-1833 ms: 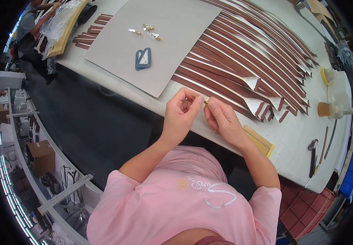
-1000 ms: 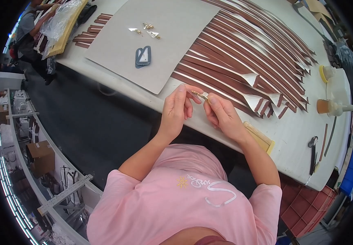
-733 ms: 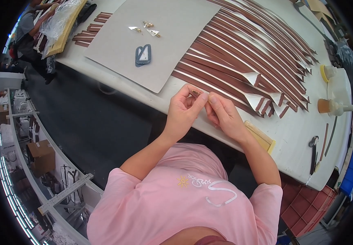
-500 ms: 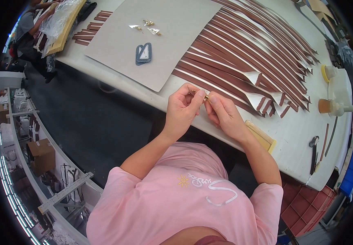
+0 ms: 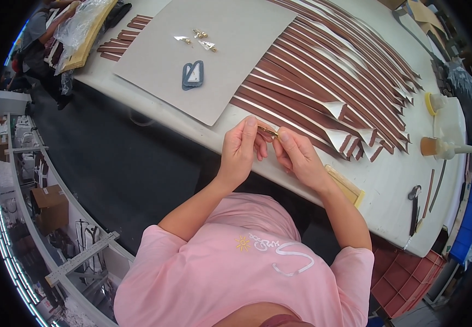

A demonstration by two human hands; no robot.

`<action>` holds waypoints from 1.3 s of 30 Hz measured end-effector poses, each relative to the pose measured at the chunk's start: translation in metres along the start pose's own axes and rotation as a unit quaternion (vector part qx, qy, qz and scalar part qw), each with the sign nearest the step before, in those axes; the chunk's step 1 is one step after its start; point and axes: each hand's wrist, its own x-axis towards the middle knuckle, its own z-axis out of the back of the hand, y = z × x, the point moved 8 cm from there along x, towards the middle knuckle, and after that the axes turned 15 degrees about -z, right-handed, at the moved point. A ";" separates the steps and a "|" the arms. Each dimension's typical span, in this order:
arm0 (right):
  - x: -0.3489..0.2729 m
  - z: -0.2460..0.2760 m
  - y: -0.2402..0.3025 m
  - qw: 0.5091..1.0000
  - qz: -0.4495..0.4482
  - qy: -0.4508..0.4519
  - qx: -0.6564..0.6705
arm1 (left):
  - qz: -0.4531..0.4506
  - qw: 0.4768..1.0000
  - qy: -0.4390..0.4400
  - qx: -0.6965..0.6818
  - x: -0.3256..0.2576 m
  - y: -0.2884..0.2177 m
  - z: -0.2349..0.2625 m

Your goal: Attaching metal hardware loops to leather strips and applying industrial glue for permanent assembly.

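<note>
Piece, small, slim, gold-coloured [image 5: 268, 131], sits in the gap between the hands, over the near edge of the pale table [image 5: 391, 201]. Long axis runs left to right, dipping slightly toward the right; roughly across the person's front, not pointing away from the body. Right end meets right hand [image 5: 299, 157]: thumb and index together, clamped on that end, other fingers curled underneath. Free length sticks out leftward from the pinch, toward left hand [image 5: 239, 148]. So right is the nearer hand, actually gripping; left is just beside the other end. Left thumb upright, fingers curled under the piece's left part; too small to tell whether they touch or press it, so can't call the left grip.

Around: grey board [image 5: 154, 73] ahead and to the left, its near corner just past the left hand. On it, small gold hardware in clear bags [image 5: 207, 46] and two overlapping blue-grey rounded tags [image 5: 193, 82]. Brown strips [image 5: 301, 94] fan out ahead and right, pale undersides turned up at the near ends. Yellow-edged tray [image 5: 360, 199] beside right forearm. Black-handled tool [image 5: 413, 210] farther right. Co-worker [image 5: 35, 41] at upper left, well apart.
</note>
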 end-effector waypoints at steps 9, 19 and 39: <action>0.000 0.003 -0.006 0.999 -0.020 0.004 0.045 | -0.032 0.999 -0.028 -0.014 0.000 -0.008 0.003; -0.001 0.004 0.002 0.998 -0.011 0.011 0.063 | -0.042 0.997 -0.069 -0.021 -0.002 -0.002 0.007; 0.000 0.002 0.001 0.999 -0.012 0.020 0.028 | -0.033 0.999 -0.033 0.016 -0.001 -0.005 0.003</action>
